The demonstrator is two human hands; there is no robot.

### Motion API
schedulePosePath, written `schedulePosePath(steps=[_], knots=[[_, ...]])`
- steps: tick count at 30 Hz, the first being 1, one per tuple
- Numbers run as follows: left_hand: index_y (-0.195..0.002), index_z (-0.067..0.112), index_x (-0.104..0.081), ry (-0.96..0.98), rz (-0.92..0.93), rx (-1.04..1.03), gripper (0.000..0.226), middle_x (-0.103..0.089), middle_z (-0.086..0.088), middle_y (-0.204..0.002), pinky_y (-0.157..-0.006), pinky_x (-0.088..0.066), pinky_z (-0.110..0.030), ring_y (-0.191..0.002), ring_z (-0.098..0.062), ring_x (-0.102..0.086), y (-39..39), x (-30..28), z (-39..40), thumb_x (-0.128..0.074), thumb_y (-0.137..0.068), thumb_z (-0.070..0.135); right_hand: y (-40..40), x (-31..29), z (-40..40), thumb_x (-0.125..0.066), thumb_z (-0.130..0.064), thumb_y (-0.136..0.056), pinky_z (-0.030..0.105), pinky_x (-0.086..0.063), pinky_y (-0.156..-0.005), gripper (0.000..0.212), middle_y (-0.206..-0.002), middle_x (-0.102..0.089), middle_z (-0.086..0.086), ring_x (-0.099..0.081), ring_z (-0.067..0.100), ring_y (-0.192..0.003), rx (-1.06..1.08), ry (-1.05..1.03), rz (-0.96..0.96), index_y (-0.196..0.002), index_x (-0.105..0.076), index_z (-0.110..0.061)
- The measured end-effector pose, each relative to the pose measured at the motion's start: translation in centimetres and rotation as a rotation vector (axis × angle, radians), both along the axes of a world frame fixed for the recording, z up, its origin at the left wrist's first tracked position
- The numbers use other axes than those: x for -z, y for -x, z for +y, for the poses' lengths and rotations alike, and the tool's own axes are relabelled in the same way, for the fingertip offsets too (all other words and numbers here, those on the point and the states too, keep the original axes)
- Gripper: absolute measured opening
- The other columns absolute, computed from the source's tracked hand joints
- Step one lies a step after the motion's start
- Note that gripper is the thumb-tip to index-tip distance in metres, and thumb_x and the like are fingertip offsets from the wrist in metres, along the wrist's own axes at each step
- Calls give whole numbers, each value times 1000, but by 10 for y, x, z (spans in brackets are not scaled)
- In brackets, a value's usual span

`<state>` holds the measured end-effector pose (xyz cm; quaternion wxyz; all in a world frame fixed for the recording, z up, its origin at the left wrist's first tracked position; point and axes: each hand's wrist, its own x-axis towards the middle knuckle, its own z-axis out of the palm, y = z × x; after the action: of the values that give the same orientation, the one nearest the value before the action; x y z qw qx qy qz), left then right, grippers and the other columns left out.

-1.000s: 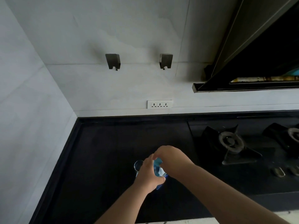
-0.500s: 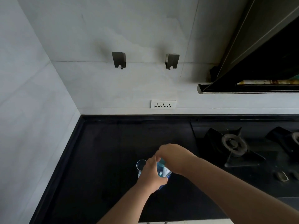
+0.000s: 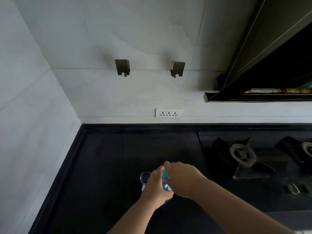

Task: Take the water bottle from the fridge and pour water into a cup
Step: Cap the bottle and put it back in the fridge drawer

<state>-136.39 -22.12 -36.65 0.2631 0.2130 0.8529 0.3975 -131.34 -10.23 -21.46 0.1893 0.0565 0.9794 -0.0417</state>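
A blue-tinted water bottle (image 3: 165,182) stands on the black counter (image 3: 108,166), mostly hidden between my hands. My left hand (image 3: 156,186) wraps around the bottle's body. My right hand (image 3: 182,178) is closed over the bottle's top, where the cap sits out of sight. A clear glass cup (image 3: 144,177) stands just left of the bottle, its round rim showing beside my left hand.
A gas hob (image 3: 243,156) with black pan supports lies to the right, under a dark range hood (image 3: 270,68). White walls meet in a corner on the left. A socket strip (image 3: 168,112) and two wall hooks (image 3: 122,67) are on the back wall.
My hands have stayed on the bottle; the right hand has shifted slightly over its top. The camera has tilted a little.
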Motion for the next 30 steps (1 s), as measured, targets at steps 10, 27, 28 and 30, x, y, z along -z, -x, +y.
schedulePosePath(steps=[10,27,28,30], knots=[[-138,53,-41,-5,5,18,95,-56,22,-133,-97,-59,-37,-120,-9,-64,-1,-16,0,-92,-61,28,13,-9,-10,-33,-64,-100,32,-57,-71,60,-72,-58,0,-64,16,-68,68,-222,-63,-90,-65,-15],[-134,45,-42,4,54,44,82,-49,22,-131,-103,-55,-37,-122,-8,-58,-1,-20,-2,-89,-70,28,8,-4,5,-45,-50,-104,40,-59,-78,44,-117,-59,2,-62,20,-94,-191,-185,5,-141,-46,-25],[-135,46,-41,4,55,39,82,-49,22,-132,-102,-55,-36,-122,-8,-58,-2,-20,-1,-90,-70,30,6,1,4,-49,-46,-104,41,-59,-77,42,-116,-58,2,-62,20,-93,-230,-217,22,-142,-47,-25],[-135,49,-41,1,53,36,86,-53,23,-132,-101,-57,-37,-121,-8,-60,-3,-19,0,-91,-68,32,3,6,0,-64,-27,-99,40,-58,-65,52,-102,-56,5,-61,23,-83,-354,-305,-5,-145,-41,-24]])
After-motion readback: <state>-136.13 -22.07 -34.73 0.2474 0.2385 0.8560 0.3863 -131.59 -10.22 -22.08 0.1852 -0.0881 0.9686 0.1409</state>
